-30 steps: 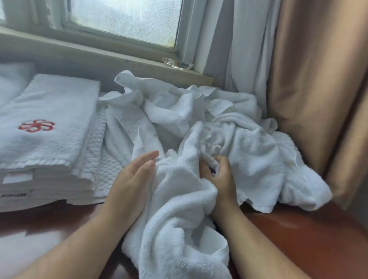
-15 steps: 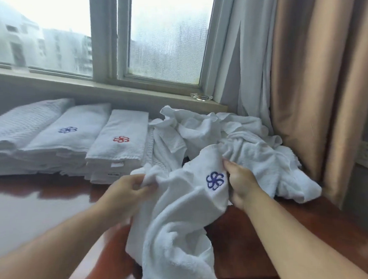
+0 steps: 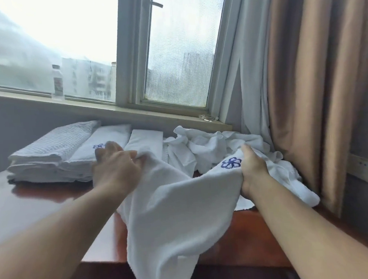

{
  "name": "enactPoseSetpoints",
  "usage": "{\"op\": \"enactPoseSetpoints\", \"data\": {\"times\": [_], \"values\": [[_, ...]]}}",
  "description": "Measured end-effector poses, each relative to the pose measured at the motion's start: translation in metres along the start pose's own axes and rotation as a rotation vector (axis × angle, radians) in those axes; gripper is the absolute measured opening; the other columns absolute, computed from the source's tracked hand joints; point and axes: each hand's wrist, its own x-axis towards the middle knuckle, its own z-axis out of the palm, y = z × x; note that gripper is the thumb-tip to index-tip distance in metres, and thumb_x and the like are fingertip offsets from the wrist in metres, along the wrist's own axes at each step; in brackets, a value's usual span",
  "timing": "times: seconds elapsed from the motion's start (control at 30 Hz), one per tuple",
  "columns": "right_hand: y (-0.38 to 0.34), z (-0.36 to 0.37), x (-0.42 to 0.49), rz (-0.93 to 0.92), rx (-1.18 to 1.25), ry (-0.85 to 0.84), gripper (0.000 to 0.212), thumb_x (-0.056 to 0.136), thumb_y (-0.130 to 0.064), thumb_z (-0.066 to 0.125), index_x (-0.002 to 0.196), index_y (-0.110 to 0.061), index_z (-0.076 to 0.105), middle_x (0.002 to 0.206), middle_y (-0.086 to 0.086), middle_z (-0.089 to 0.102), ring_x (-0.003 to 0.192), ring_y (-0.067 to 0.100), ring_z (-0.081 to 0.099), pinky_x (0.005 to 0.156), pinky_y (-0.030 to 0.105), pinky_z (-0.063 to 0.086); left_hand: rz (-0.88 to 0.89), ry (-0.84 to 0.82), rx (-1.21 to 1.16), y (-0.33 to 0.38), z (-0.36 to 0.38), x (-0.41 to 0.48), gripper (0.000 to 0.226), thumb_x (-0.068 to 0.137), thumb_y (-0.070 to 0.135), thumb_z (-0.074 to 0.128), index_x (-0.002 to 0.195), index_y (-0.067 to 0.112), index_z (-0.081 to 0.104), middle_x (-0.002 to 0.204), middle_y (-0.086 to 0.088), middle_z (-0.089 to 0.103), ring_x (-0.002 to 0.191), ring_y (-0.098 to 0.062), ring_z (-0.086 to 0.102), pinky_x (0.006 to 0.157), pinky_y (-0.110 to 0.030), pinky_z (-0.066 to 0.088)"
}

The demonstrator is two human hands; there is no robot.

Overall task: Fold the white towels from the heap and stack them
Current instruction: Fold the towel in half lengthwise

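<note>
- Your left hand point(image 3: 115, 167) pinches one end of the white towel point(image 3: 173, 216).
- Your right hand point(image 3: 252, 171) grips the other end (by the blue flower point(image 3: 231, 163)).
- It hangs over the front edge of the desk point(image 3: 41, 203).

My left hand point(image 3: 115, 171) and right hand point(image 3: 253, 169) are bare. Left forearm point(image 3: 54, 235) and right forearm point(image 3: 309, 230): uncovered to the edge of view.

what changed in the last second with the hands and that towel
The left hand, flat on the heap a second ago, now pinches the towel by its edge and has pulled it left. The right hand kept its grip; the towel is lifted out of the heap and spread, its blue logo showing. The folded stacks stayed put.
</note>
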Motion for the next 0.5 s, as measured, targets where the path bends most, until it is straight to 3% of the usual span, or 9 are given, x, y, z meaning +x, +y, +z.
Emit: {"op": "enactPoseSetpoints", "data": {"times": [0.1,0.17,0.23,0.27,0.33,0.37,0.4,0.43,0.5], "values": [[-0.009,0.010,-0.008,0.028,0.013,-0.145,0.009,0.089,-0.011,0.051,0.094,-0.005,0.056,0.079,0.015,0.059,0.071,0.029,0.059,0.073,0.040,0.053,-0.048,-0.054,-0.336,0.000,0.002,0.002,0.038,0.098,0.045,0.048,0.086,0.017,0.069,0.093,-0.006,0.069,0.093,-0.030,0.062,0.082,-0.041,0.053],[-0.015,0.016,-0.011,0.003,0.079,-0.234,0.015,0.092,-0.001,0.049,0.105,-0.007,0.053,0.078,0.015,0.055,0.070,0.027,0.057,0.066,0.036,0.051,-0.156,-0.127,-0.728,0.008,0.002,-0.003,0.035,0.099,0.039,0.053,0.084,0.013,0.069,0.074,-0.002,0.066,0.075,-0.025,0.061,0.070,-0.036,0.050],[-0.016,0.021,-0.012,-0.054,0.104,-0.258,0.020,0.095,0.001,0.058,0.110,-0.010,0.054,0.083,0.013,0.063,0.075,0.027,0.063,0.069,0.039,0.055,-0.207,-0.120,-0.910,0.017,-0.002,-0.003,0.031,0.099,0.042,0.054,0.085,0.018,0.068,0.078,-0.002,0.067,0.077,-0.025,0.062,0.071,-0.033,0.049],[-0.014,0.022,-0.011,-0.105,-0.029,-0.215,0.023,0.095,-0.003,0.063,0.114,-0.014,0.055,0.092,0.011,0.068,0.081,0.026,0.065,0.073,0.039,0.055,-0.185,-0.098,-0.885,0.021,-0.005,-0.002,0.031,0.099,0.045,0.051,0.090,0.022,0.068,0.086,-0.002,0.069,0.085,-0.025,0.064,0.076,-0.034,0.051],[-0.008,0.022,-0.009,-0.253,-0.642,-0.009,0.030,0.096,-0.019,0.062,0.126,-0.017,0.057,0.116,0.008,0.065,0.104,0.028,0.063,0.084,0.036,0.051,-0.079,-0.030,-0.703,0.026,-0.011,0.002,0.033,0.101,0.045,0.043,0.103,0.022,0.067,0.100,-0.005,0.070,0.099,-0.028,0.063,0.088,-0.040,0.051],[-0.004,0.022,-0.010,-0.358,-0.910,0.107,0.031,0.097,-0.027,0.059,0.126,-0.018,0.058,0.122,0.008,0.061,0.113,0.030,0.060,0.088,0.036,0.047,-0.002,-0.004,-0.624,0.029,-0.013,0.003,0.036,0.102,0.046,0.041,0.106,0.022,0.067,0.102,-0.004,0.070,0.101,-0.028,0.063,0.090,-0.040,0.050],[-0.001,0.023,-0.013,-0.433,-1.005,0.136,0.030,0.097,-0.036,0.054,0.119,-0.016,0.061,0.120,0.009,0.063,0.111,0.029,0.061,0.085,0.036,0.046,0.080,0.000,-0.576,0.032,-0.016,0.002,0.037,0.102,0.048,0.041,0.105,0.021,0.067,0.099,-0.002,0.070,0.099,-0.026,0.063,0.088,-0.039,0.049],[0.000,0.024,-0.017,-0.392,-0.973,0.053,0.040,0.099,-0.048,0.048,0.105,-0.012,0.065,0.109,0.011,0.069,0.096,0.027,0.067,0.075,0.034,0.047,0.154,-0.028,-0.557,0.036,-0.017,0.001,0.039,0.100,0.051,0.043,0.101,0.022,0.068,0.092,0.001,0.071,0.094,-0.023,0.065,0.084,-0.038,0.051],[0.004,0.028,-0.025,0.044,-0.816,-0.289,0.083,0.095,-0.077,0.026,0.096,-0.004,0.067,0.087,0.017,0.075,0.064,0.027,0.071,0.055,0.028,0.046,0.258,-0.150,-0.562,0.044,-0.020,-0.003,0.037,0.098,0.057,0.048,0.086,0.029,0.070,0.071,0.011,0.068,0.071,-0.006,0.064,0.067,-0.031,0.051]]}}
